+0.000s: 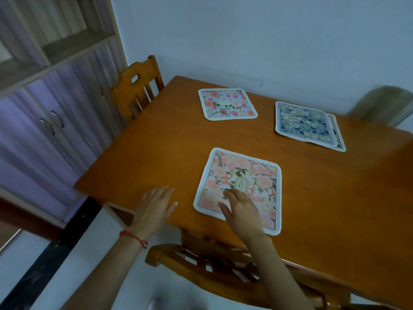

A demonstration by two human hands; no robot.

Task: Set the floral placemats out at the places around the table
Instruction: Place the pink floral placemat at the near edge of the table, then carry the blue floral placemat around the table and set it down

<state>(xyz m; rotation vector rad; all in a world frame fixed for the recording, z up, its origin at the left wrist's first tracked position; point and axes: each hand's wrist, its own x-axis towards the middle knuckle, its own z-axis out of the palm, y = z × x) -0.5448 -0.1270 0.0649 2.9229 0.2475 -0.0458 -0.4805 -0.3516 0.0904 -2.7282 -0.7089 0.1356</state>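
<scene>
Right hand [240, 209] flat, fingers straight, pressing on peach mat [240, 186] at near edge of table [156, 153]. Left hand [154, 206] open, fingers spread and relaxed, over bare wood just left of that mat, holding nothing; red cord [134, 238] at wrist. Peach mat: rounded square, white woven border, pale pink blooms, green oval label at centre. Pink mat [227, 104] near far left corner, brighter roses on blue. Blue mat [304, 121] towards right edge, stacked on another mat. Glossy orange-brown wooden top.
</scene>
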